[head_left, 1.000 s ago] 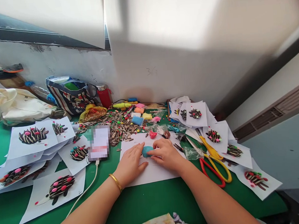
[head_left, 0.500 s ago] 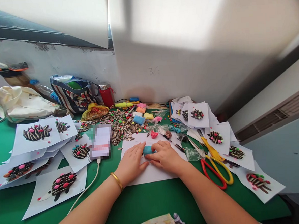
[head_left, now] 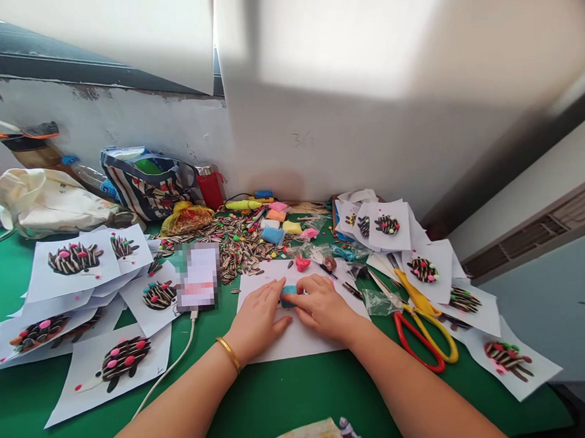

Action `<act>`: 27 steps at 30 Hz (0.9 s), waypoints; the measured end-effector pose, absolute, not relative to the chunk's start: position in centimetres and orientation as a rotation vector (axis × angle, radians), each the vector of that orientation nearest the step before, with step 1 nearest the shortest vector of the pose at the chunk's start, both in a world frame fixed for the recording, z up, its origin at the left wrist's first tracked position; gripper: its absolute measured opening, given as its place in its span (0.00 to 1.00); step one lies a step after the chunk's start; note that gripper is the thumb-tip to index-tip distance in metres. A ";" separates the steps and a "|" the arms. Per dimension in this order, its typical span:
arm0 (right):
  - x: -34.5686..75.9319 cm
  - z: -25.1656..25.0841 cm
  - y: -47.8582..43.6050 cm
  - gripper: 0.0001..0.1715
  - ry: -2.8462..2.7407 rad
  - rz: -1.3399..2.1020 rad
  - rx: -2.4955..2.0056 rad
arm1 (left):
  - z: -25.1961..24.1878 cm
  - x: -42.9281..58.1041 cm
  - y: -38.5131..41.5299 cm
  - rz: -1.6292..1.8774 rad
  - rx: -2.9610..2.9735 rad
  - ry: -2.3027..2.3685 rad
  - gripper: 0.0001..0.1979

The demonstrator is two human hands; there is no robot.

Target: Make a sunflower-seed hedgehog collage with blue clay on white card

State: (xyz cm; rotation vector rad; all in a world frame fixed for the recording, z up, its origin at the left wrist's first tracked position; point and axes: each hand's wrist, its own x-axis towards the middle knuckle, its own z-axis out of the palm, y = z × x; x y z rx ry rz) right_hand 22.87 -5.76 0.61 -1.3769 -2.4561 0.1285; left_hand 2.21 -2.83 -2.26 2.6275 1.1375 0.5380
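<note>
A lump of blue modelling clay (head_left: 288,298) lies on a white sheet of paper (head_left: 290,345) in front of me. My right hand (head_left: 328,309) has its fingers bent over the clay, the index finger pressing across its front. My left hand (head_left: 259,319) lies flat on the paper at the clay's left side, fingers stretched out and fingertips close against it. Whether the left fingertips touch the clay is hard to see. Just beyond the hands are a red clay lump (head_left: 302,263) and a brown clay lump (head_left: 329,263).
Sunflower seeds (head_left: 242,248) and coloured clay packs (head_left: 272,235) spread across the back. Left are a phone (head_left: 199,277) on a cable and papers with seed hedgehogs (head_left: 127,358). Right are scissors (head_left: 419,340), a yellow cutter (head_left: 416,294) and more hedgehog papers (head_left: 424,270).
My right index finger has come down across the front of the blue clay, covering more of it. My left hand has stayed in place, and the view has shifted slightly.
</note>
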 end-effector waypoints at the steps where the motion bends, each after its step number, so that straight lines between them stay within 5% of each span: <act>1: 22.8 0.6 -5.8 0.20 -2.458 0.137 -1.380 | -2.2 2.2 -2.8 0.537 2.627 1.138 0.37; 27: 23.0 0.3 -6.0 0.16 -2.438 0.271 -1.295 | -2.4 2.3 -2.7 0.557 2.639 1.135 0.36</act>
